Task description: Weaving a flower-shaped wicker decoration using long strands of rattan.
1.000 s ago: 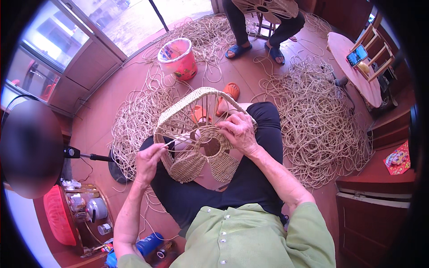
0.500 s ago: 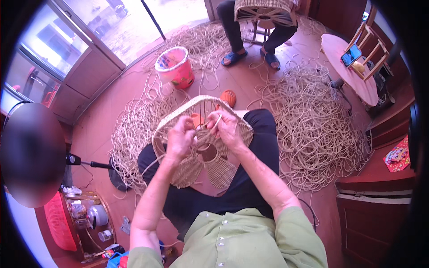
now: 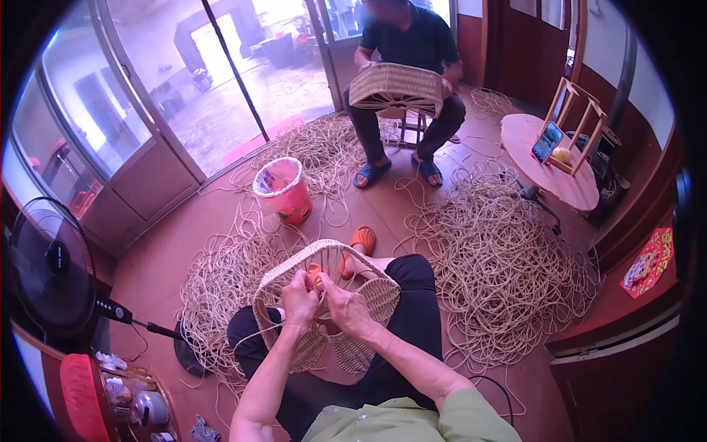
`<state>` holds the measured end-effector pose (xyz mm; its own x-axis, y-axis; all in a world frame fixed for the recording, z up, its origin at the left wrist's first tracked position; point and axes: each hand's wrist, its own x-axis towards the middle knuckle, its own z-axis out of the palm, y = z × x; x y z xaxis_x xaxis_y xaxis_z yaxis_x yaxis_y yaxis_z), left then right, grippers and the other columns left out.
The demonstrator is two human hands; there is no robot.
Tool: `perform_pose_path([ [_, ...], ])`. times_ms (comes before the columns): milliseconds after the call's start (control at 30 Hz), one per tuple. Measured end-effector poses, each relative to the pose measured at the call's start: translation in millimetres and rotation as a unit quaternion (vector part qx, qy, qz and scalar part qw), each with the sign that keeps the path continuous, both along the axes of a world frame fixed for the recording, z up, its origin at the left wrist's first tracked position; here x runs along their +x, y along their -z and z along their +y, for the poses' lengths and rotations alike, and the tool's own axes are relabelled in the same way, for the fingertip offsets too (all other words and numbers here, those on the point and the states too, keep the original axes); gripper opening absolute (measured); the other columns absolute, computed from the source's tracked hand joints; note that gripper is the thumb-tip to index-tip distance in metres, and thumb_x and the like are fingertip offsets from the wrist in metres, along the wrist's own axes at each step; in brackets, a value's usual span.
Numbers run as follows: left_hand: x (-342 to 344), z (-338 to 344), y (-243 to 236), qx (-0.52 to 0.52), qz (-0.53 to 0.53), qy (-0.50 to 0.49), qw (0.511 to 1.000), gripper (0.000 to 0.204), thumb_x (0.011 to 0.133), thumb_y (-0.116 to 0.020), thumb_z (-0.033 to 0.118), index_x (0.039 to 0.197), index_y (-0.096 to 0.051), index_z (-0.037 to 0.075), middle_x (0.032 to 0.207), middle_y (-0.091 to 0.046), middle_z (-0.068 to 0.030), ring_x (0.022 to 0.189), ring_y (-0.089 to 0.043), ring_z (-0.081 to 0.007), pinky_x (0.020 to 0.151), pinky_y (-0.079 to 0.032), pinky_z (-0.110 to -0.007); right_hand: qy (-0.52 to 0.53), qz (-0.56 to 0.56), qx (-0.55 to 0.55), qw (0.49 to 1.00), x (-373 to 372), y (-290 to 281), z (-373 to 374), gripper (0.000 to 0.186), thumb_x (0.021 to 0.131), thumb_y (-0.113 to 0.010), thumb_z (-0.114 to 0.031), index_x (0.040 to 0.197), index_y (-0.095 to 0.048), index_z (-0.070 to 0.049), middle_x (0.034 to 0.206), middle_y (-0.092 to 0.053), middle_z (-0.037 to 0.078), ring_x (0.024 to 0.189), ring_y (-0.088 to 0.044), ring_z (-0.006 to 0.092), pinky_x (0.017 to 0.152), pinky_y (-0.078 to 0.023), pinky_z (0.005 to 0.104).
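**Tan woven-cord basket (image 3: 380,300) on the seated person's lap, both hands at its middle**

The reddish-brown tiled floor (image 3: 158,254) carries loose heaps of pale cord: a broad right-hand heap (image 3: 508,272) toward its right edge, a left-hand heap (image 3: 213,295) beside the person's left knee, and a far heap (image 3: 331,147) along the edge by the glass doors. Near that far edge sits a co-worker (image 3: 414,40) in dark clothes. By the floor's left edge stands a black pedestal fan (image 3: 55,265); toward the right edge, a rounded pale-pink table (image 3: 519,144).

The basket lies open side up between the black-trousered thighs, its rim braided, its spokes partly filled with weaving. A similar tan basket (image 3: 398,85) rests on the co-worker's lap. A pink bucket (image 3: 291,202) stands beyond the left-hand heap.

The left hand (image 3: 300,300) and right hand (image 3: 350,309) meet over the basket, fingers bent and fingertips nearly touching; whether they grip a strand, I cannot tell.

Smallest, a phone (image 3: 547,141) leans against a wooden frame (image 3: 581,147) near the table's right edge.
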<state>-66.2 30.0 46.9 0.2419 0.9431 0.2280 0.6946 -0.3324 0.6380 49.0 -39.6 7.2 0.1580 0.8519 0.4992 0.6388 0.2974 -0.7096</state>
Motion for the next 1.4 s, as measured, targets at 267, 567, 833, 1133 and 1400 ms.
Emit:
perform_pose_path([
  [267, 1.4, 7.0, 6.4, -0.014, 0.005, -0.004, 1.000, 0.013, 0.079, -0.069, 0.007, 0.082, -0.057, 0.003, 0.071, -0.065, -0.0176, 0.069, -0.067, -0.0362, 0.064, -0.051, -0.046, -0.004, -0.036, -0.026, 0.999, -1.9, -9.6, 4.7, 0.049, 0.092, -0.048, -0.004, 0.140, -0.042, 0.002, 0.101, -0.070, 0.022, 0.080, -0.071, 0.0358, 0.066, -0.055, 0.0453],
  [567, 1.5, -2.5, -13.1, -0.002, 0.099, 0.021, 0.995, 0.017, 0.087, -0.064, 0.013, 0.095, -0.054, 0.002, 0.070, -0.065, -0.0194, 0.072, -0.067, -0.0422, 0.068, -0.051, -0.050, -0.043, 0.028, -0.057, 0.997, -4.5, 0.3, 3.4, 0.050, 0.094, -0.049, -0.008, 0.143, -0.039, -0.005, 0.097, -0.068, 0.026, 0.087, -0.068, 0.0427, 0.073, -0.053, 0.0493],
  [833, 2.8, 7.1, -12.0, -0.012, 0.056, 0.016, 0.998, 0.023, 0.083, -0.064, 0.005, 0.104, -0.053, 0.006, 0.078, -0.068, -0.0188, 0.079, -0.068, -0.0421, 0.070, -0.052, -0.051, -0.055, 0.100, -0.053, 0.992, -5.3, 5.9, 4.9, 0.053, 0.093, -0.050, -0.004, 0.144, -0.038, -0.007, 0.099, -0.067, 0.027, 0.090, -0.067, 0.0438, 0.075, -0.053, 0.0498],
  [1133, -2.5, -0.8, -29.3, -0.015, 0.043, 0.028, 0.999, 0.033, 0.079, -0.068, 0.003, 0.107, -0.052, 0.006, 0.083, -0.067, -0.0250, 0.082, -0.067, -0.0453, 0.070, -0.050, -0.053, -0.044, 0.107, 0.047, 0.992, -6.9, -1.6, 4.8, 0.018, 0.089, -0.060, -0.004, 0.105, -0.066, -0.003, 0.097, -0.070, 0.015, 0.084, -0.070, 0.0308, 0.075, -0.055, 0.0371],
  [1400, -45.6, -5.5, -31.0, -0.307, -0.316, 0.082, 0.894, 0.028, 0.078, -0.061, -0.004, 0.101, -0.052, 0.010, 0.073, -0.055, 0.0024, 0.059, -0.052, -0.0071, 0.051, -0.043, -0.022, 0.097, 0.387, 0.074, 0.914, 117.2, -43.3, 5.0, 0.013, 0.098, -0.053, -0.012, 0.098, -0.064, -0.005, 0.101, -0.067, 0.005, 0.058, -0.055, 0.0073, 0.051, -0.047, 0.0199],
])
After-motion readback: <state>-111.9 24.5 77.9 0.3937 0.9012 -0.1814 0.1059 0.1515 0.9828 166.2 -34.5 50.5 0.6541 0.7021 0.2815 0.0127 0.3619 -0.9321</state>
